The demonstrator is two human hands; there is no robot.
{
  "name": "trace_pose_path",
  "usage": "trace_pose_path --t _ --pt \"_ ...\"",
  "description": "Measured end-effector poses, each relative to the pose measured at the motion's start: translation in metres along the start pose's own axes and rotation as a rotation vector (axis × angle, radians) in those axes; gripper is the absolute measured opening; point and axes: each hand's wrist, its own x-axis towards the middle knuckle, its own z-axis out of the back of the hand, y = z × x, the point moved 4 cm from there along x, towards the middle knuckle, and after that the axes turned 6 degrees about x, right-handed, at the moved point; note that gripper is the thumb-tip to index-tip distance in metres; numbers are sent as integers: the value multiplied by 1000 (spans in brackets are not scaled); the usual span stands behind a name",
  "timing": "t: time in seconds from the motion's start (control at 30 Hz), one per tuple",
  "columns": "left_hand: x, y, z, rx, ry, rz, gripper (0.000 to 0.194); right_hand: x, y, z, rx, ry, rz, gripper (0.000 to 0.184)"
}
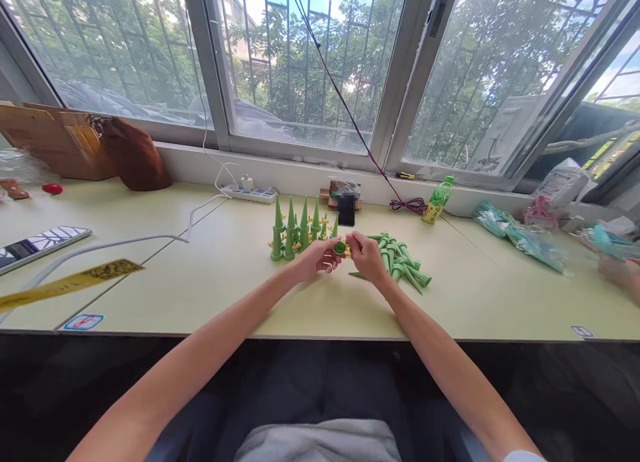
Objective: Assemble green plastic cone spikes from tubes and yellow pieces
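green cone (339, 248) sits gripped in left fingers (327, 245); right fingers (353, 241) pinch a yellow piece (349, 252) beside it

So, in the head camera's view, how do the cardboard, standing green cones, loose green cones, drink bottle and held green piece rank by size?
1. Cardboard
2. Standing green cones and loose green cones, as groups: too alike to rank
3. Drink bottle
4. Held green piece, mainly its round end showing

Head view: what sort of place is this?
Probably a small workroom for hand work: a long table under windows, upright green cones beside a heap of similar ones, and another person's blurred hand at the right edge.
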Motion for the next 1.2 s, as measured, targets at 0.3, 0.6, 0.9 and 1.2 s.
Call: trace_pose_path --t 0.3,0.6,0.9,1.2 --pt "-2 1 -1 5 83 -51 39 1 -2 -1 70 0 -68 38" --pt "-2 -3 1 337 70 -329 46 1 -3 -1 61 -5 -86 38" --pt "-3 -7 0 710 -171 -599 33 2 -6 -1 71 -17 -118 39" --pt "-2 -6 6 962 -241 -867 15 2 -15 -7 301 -16 -267 43"
